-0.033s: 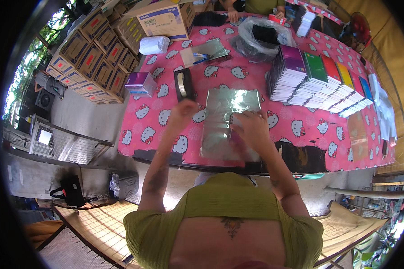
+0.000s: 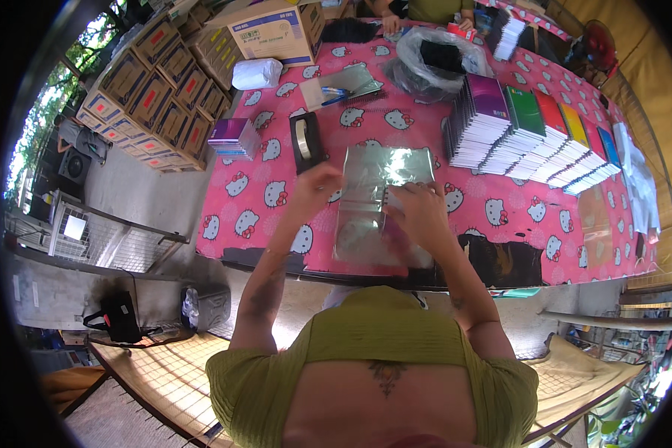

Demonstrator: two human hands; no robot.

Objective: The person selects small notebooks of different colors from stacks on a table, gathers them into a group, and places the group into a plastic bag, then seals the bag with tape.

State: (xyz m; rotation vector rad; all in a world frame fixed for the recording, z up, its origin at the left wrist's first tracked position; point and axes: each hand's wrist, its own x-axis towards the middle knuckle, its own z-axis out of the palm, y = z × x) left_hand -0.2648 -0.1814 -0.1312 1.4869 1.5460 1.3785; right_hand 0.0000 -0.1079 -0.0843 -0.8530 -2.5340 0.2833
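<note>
A stack of clear plastic sleeves (image 2: 358, 172) lies flat on the table before me, shiny with glare. Over its right part, my right hand (image 2: 420, 209) is bent round a small spiral notebook (image 2: 396, 233) with a purple cover; the hand hides most of it, and the lower part looks smeared. My left hand (image 2: 319, 181) hovers at the left edge of the sleeves, its fingers curled together and blurred; anything pinched there is too small to make out. Just beyond that hand stands a black tape dispenser (image 2: 300, 158) with a roll of clear tape (image 2: 302, 140).
Tall stacks of spiral notebooks (image 2: 479, 123) stand at the right. A smaller notebook stack (image 2: 233, 138) sits at the left edge. Farther back are pens (image 2: 336, 95), a plastic bag (image 2: 411, 63) and a carton (image 2: 276, 37). A co-worker's hand (image 2: 390, 25) shows across the pink table (image 2: 269, 231).
My left hand has shifted right, away from the front of the tape dispenser and toward the plastic sleeves. The right hand and the notebook stay in place.
</note>
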